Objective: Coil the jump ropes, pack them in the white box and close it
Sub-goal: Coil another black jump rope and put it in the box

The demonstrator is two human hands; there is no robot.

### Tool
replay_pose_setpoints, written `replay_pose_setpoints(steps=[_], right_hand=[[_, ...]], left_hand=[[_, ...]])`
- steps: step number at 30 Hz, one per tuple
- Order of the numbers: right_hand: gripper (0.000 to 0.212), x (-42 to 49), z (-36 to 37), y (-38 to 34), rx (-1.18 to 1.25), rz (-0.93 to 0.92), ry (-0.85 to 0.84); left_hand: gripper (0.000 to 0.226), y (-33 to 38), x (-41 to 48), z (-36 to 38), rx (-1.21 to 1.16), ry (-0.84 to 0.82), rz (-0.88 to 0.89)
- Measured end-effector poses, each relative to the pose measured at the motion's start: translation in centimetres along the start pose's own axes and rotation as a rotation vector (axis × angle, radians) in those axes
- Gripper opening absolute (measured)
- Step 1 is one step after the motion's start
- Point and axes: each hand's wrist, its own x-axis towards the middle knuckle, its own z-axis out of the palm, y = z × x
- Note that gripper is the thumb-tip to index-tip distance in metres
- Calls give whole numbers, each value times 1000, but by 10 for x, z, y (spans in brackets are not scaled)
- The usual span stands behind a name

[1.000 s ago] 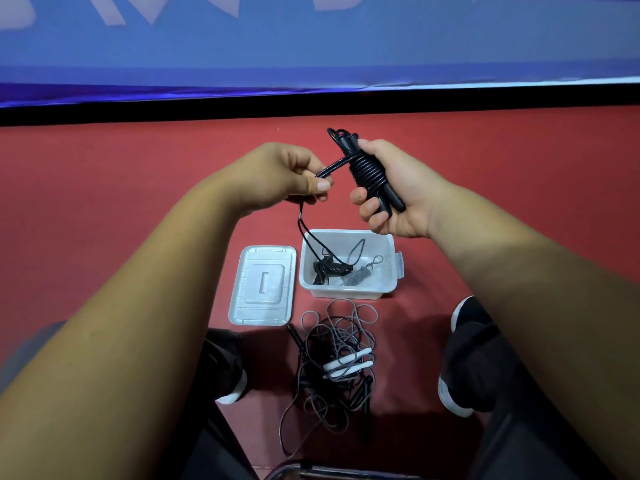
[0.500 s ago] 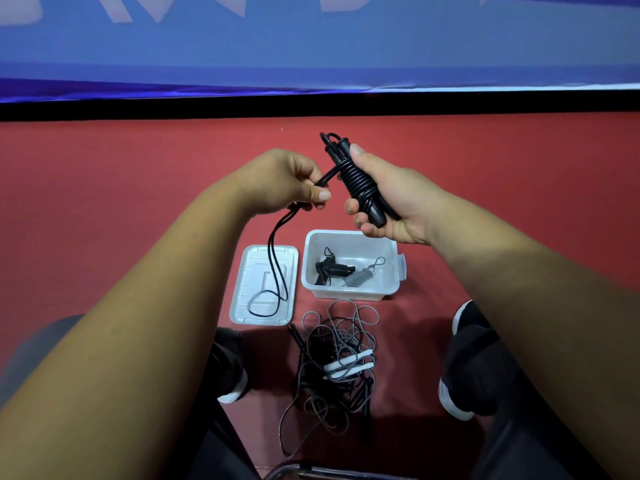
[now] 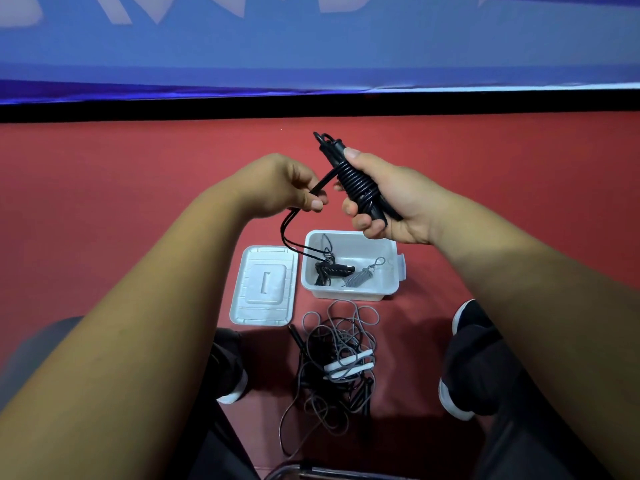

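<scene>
Red floor (image 3: 138,209) bears white box (image 3: 346,294) holding coiled ropes (image 3: 337,270).

No readable text is showing anywhere. Well beyond the right hand (image 3: 388,195), the blue banner (image 3: 415,46) is carrying pale, blurred shapes that the top edge is cutting off, and none is forming a letter, number or sign I can make out.

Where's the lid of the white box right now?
In the head view, the lid lies flat on the red floor, just left of the open white box and beyond the loose rope tangle.
</scene>
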Motion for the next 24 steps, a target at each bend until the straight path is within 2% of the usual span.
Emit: replay_pose_setpoints(steps=[4, 8, 11, 15, 17, 22, 24], right_hand=[[56, -5, 2, 3, -57, 40, -170], [57, -9, 0, 9, -66, 96, -315], [58, -11, -3, 10, -80, 151, -409], [54, -13, -3, 11, -102, 237, -527], [51, -13, -2, 12, -119, 267, -582], [34, -14, 1, 16, -202, 337, -576], [33, -13, -1, 18, -228, 353, -569]], left_hand=[[7, 3, -1, 3, 17, 21, 10], [29, 5, -2, 3, 61, 41, 15], [24, 7, -5, 2, 87, 54, 3], [33, 14, -11, -2, -25, -28, 84], [25, 17, -12, -5, -68, -49, 107], [19, 25, -14, -5, -50, -59, 111], [20, 30, -15, -5, -19, -65, 124]])
